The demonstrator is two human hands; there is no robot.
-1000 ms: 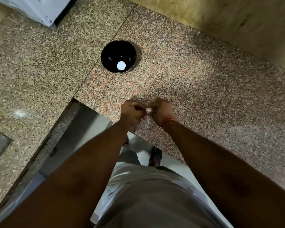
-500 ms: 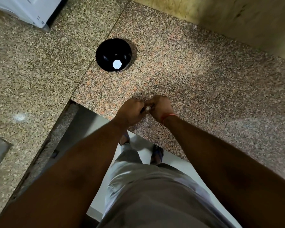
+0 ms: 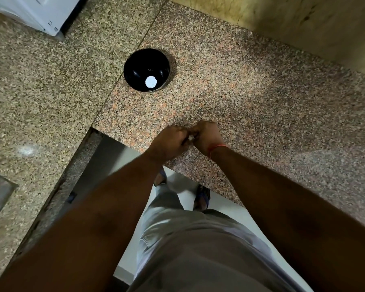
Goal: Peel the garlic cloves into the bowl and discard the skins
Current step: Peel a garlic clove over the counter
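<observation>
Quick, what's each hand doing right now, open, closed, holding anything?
Left hand: closed, pinching the garlic clove.
Right hand: closed, pinching the same clove.

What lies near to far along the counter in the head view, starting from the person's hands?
Hands, left hand and right hand, pinching a garlic clove → bare counter → black bowl holding one white piece → wall.
</observation>
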